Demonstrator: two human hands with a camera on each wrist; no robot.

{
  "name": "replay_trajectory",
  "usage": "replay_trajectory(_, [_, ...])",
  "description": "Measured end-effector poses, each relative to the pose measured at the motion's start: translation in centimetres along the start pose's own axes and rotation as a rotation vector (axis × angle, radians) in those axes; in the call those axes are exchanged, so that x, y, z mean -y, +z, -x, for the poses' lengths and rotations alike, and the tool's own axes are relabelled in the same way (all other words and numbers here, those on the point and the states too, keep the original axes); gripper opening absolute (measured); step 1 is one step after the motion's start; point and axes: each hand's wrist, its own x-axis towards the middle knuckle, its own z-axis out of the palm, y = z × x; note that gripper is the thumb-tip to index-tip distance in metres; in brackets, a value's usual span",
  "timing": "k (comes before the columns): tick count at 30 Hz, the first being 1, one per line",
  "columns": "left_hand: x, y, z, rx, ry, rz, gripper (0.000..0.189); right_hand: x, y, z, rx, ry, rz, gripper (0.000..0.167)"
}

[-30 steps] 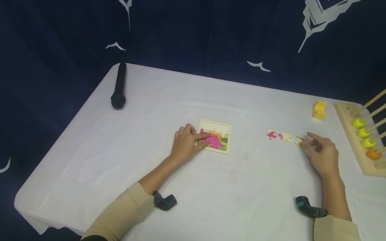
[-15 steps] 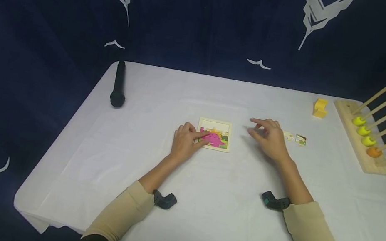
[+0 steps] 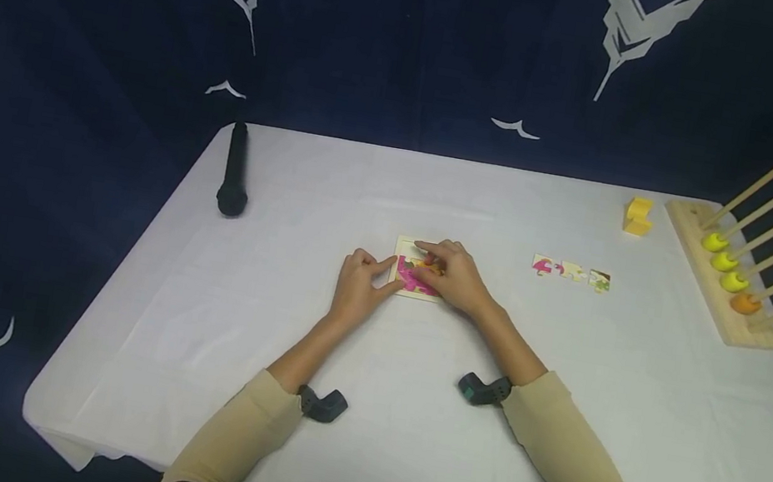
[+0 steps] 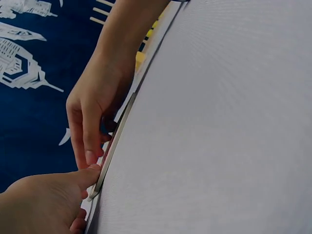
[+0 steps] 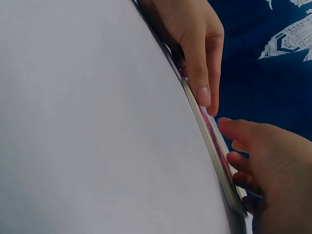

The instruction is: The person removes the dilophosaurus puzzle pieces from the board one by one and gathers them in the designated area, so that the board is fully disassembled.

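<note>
In the head view a small puzzle board point(image 3: 405, 241) with a pale frame and a pink dinosaur picture lies mid-table. My left hand point(image 3: 358, 287) is at its left edge, thumb and index finger spread and touching the frame. Over the board's right part is my right hand point(image 3: 458, 279), index finger and thumb apart, with no piece seen between them. It covers much of the picture. Seen low in the right wrist view, the right hand point(image 5: 282, 170) has loosely bent fingers beside the board point(image 5: 207, 136). Right of the board lie three loose puzzle pieces point(image 3: 571, 271) in a row.
A black microphone point(image 3: 235, 175) lies at the back left of the white-covered table point(image 3: 271, 299). A yellow block-like piece point(image 3: 637, 217) stands at the back right. Farther right is a wooden rack point(image 3: 722, 277) with tall pegs and several yellow and orange rings.
My right hand has moved left from the loose pieces to the puzzle board. The left thumb and index finger have shifted from the picture to the board's left edge.
</note>
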Motion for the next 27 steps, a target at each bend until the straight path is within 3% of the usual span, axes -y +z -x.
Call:
replay_trajectory(11, [0.23,-0.03,0.02,0.011,0.008,-0.026,0.048,0.03,0.54,0.08,0.029,0.014,0.024,0.036])
replay_trajectory(27, [0.24,0.06,-0.01,-0.005,0.038,-0.042,0.047,-0.10,0.67,0.17,-0.044,-0.047,-0.040,0.034])
